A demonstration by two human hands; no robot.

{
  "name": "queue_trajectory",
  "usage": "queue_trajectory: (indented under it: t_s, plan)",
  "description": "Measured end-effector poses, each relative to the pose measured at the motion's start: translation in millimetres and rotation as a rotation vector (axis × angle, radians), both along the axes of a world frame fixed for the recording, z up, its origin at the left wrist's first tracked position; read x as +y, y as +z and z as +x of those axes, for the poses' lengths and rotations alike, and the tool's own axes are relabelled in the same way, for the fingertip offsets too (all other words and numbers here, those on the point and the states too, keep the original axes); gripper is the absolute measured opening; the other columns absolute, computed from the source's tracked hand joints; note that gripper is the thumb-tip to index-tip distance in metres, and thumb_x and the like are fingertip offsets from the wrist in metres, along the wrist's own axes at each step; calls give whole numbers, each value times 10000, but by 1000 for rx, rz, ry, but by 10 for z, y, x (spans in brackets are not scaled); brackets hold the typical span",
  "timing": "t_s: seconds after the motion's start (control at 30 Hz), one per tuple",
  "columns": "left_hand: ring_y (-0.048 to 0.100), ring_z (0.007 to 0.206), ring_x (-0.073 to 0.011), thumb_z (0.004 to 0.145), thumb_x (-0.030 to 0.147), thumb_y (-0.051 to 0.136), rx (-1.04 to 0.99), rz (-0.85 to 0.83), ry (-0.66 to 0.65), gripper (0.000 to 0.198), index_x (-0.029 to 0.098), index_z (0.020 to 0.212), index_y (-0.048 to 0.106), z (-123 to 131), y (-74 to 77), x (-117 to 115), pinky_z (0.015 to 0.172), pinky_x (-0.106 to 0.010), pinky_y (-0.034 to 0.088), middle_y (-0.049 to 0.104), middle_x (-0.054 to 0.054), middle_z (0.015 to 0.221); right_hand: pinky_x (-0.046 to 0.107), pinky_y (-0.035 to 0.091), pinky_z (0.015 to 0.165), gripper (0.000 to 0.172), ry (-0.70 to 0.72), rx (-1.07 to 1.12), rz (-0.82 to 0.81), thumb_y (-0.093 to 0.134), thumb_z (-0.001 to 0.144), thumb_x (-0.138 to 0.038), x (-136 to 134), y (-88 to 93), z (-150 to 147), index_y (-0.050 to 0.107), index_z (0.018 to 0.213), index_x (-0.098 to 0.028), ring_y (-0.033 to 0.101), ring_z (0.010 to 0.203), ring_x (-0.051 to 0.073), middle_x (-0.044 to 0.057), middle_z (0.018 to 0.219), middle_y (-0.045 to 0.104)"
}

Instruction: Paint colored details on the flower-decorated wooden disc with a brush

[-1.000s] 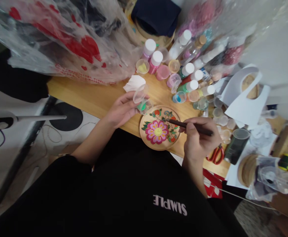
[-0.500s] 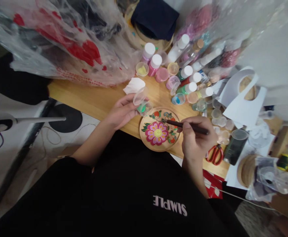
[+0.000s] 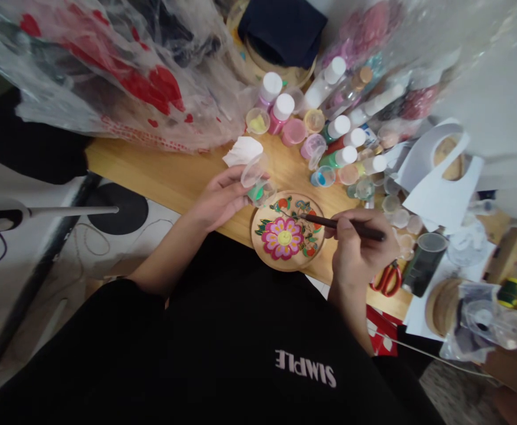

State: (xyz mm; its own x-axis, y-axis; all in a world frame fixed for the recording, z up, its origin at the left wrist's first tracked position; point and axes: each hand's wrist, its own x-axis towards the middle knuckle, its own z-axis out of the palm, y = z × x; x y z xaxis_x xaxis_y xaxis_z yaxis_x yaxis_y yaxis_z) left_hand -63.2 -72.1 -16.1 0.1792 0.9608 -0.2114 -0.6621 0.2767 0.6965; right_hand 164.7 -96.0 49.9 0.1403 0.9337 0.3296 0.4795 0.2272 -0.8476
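Note:
A round wooden disc (image 3: pixel 287 231) painted with a pink flower, red fruits and green leaves lies at the near edge of the wooden table (image 3: pixel 161 171). My right hand (image 3: pixel 359 254) is closed on a dark paintbrush (image 3: pixel 342 226) whose tip rests on the disc's upper right part. My left hand (image 3: pixel 221 198) grips a small clear cup of green paint (image 3: pixel 258 190) with its hinged lid flipped open, just left of the disc.
Several paint bottles with white caps (image 3: pixel 282 106) and small paint cups (image 3: pixel 323 175) crowd the table behind the disc. A crumpled white tissue (image 3: pixel 243 151), red scissors (image 3: pixel 386 278), a dark cup (image 3: pixel 423 263), white paper (image 3: pixel 439 177) and plastic bags (image 3: pixel 121 77) surround the work area.
The brush tip shifts slightly over the disc's upper right area. My left hand keeps hold of the green paint cup in the same place.

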Motion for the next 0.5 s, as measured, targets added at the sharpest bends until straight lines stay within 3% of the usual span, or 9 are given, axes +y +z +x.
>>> queue_trajectory:
  t_s: [0.2,0.5]
  plan:
    - [750,928,-180,759,332,904,-32,-13,-12,270,193,952,775,-1,-12,-1,798,-296,601,774,-30,975,243,465,480,195,-41,2,-9,671,911,-340,-1,-44,17,657,760,-218,632,549,114,-34,663,633]
    - [759,919,-179,765,372,909,-47,30,-15,284,218,971,788,4,-18,-9,846,-296,599,797,-14,975,239,464,479,318,-104,-32,-28,687,956,-465,-13,-45,-28,636,775,-209,604,495,99,-48,608,623]
